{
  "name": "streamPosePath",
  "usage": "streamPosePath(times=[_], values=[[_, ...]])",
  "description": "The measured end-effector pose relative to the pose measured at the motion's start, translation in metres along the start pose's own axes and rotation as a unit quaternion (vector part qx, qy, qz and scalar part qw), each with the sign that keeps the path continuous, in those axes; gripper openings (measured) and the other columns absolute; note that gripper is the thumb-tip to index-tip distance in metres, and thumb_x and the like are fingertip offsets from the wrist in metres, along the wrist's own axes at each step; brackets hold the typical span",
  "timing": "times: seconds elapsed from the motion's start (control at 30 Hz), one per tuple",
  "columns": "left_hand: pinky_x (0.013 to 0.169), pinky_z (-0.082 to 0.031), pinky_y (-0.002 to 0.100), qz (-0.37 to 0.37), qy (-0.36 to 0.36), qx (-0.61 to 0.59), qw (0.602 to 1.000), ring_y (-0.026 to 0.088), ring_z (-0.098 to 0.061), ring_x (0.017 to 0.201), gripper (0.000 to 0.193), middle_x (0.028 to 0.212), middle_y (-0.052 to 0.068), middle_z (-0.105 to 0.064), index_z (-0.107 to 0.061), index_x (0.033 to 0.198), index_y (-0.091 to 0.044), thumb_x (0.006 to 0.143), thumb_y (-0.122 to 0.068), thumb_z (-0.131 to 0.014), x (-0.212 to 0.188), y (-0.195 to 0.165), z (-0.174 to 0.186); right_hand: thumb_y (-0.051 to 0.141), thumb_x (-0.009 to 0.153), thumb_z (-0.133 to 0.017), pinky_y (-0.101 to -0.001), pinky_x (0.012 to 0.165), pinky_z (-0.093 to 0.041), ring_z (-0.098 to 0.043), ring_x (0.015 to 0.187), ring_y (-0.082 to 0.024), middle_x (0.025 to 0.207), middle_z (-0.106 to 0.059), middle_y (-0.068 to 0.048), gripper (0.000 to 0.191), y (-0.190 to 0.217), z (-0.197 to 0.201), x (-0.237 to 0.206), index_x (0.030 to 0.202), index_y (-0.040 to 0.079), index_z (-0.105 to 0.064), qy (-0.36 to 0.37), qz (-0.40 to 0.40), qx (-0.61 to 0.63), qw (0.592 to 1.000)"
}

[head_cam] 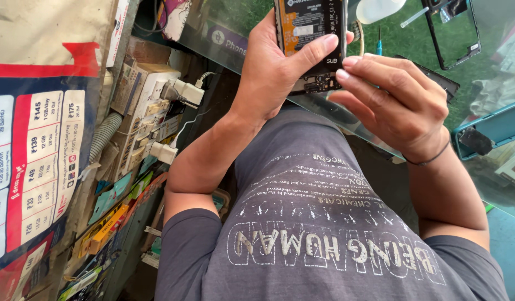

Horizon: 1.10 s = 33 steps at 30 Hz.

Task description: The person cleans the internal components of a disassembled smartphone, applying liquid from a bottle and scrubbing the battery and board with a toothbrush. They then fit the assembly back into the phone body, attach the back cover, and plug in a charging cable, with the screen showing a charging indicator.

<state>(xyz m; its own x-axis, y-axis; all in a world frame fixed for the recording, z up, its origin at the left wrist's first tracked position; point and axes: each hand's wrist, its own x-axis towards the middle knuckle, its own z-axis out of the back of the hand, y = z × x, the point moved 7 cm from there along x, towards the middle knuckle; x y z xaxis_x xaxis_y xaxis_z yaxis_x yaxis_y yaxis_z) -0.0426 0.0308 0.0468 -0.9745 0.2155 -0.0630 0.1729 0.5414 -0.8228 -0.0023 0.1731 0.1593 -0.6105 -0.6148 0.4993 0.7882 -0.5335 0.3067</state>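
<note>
A glass counter [324,120] over green matting is stretching across the far side of a cramped repair stall, with a power strip [149,106] of plugged chargers on the left wall. The left hand [277,67] is clamping an opened smartphone [310,33], back cover off, thumb across its lower board. The right hand [399,97] is pinching fingertips together at the phone's bottom edge; steadying it there and working gently seems wise.

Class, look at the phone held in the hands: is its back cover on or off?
Off: the phone in the left hand shows its bare battery and circuit board.
</note>
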Motion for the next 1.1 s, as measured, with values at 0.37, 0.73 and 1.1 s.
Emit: streamPosePath(times=[0.37, 0.73, 1.1], values=[[0.094, -0.065, 0.032, -0.007, 0.007, 0.018, 1.000, 0.018, -0.077, 0.101, 0.026, 0.110, 0.014, -0.078, -0.061, 0.125, -0.002, 0.104, -0.003, -0.076, 0.000, 0.003, -0.004, -0.008, 0.086, -0.088, -0.0352, 0.086, -0.062, -0.072, 0.100, -0.030, 0.116, -0.068, -0.013, 0.028, -0.004, 0.004, -0.004, 0.111, 0.000, -0.077, -0.007, 0.016, 0.012, 1.000], [0.096, -0.065, 0.032, -0.018, 0.013, 0.023, 0.999, 0.017, -0.077, 0.102, 0.024, 0.111, 0.013, -0.078, -0.061, 0.122, -0.002, 0.104, -0.003, -0.076, 0.000, 0.002, -0.006, -0.004, 0.080, -0.090, -0.0345, 0.080, -0.063, -0.075, 0.094, -0.030, 0.109, -0.070, -0.014, 0.027, -0.003, 0.008, 0.005, 0.104, 0.001, -0.079, 0.014, 0.077, -0.037, 0.996], [0.093, -0.066, 0.032, -0.017, 0.009, 0.029, 0.999, 0.017, -0.078, 0.100, 0.026, 0.110, 0.013, -0.078, -0.061, 0.124, -0.002, 0.103, -0.004, -0.076, 0.000, 0.002, -0.007, 0.001, 0.079, -0.079, -0.0372, 0.086, -0.065, -0.073, 0.094, -0.027, 0.108, -0.070, -0.013, 0.024, 0.000, 0.012, 0.014, 0.102, 0.006, -0.082, 0.036, 0.127, -0.085, 0.988]])
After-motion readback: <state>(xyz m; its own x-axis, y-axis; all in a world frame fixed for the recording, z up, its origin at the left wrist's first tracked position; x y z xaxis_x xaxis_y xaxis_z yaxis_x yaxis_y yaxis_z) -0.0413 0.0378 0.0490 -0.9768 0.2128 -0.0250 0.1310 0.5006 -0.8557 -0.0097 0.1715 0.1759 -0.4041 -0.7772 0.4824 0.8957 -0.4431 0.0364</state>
